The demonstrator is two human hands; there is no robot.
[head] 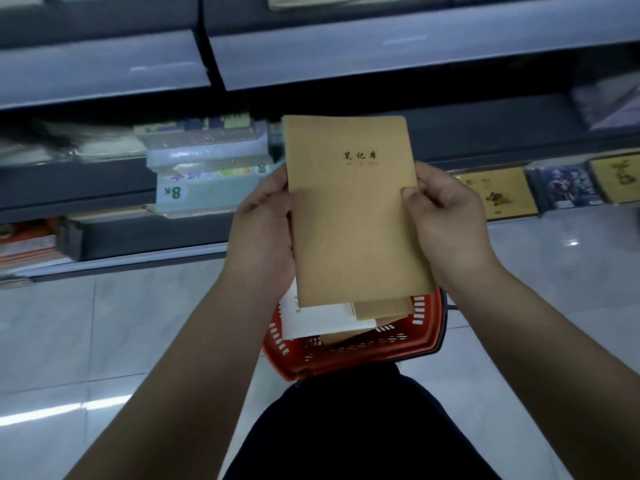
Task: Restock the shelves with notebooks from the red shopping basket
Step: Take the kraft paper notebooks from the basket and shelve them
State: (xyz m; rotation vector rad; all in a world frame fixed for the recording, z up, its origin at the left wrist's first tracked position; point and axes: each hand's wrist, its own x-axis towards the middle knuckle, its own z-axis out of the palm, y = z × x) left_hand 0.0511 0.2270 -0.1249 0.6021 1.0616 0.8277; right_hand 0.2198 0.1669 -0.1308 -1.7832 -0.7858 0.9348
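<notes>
Kraft notebook [353,216] held upright above the red basket [356,348], left hand [263,230] gripping its left edge, right hand [446,220] pinching the right. We would square it, then slide it flat onto a shelf [398,50], both hands supporting.

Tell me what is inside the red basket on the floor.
The red basket holds more notebooks: a white one and brown ones, loosely stacked. The brown notebook held in both hands covers the basket's far part, so the count cannot be told.
</notes>
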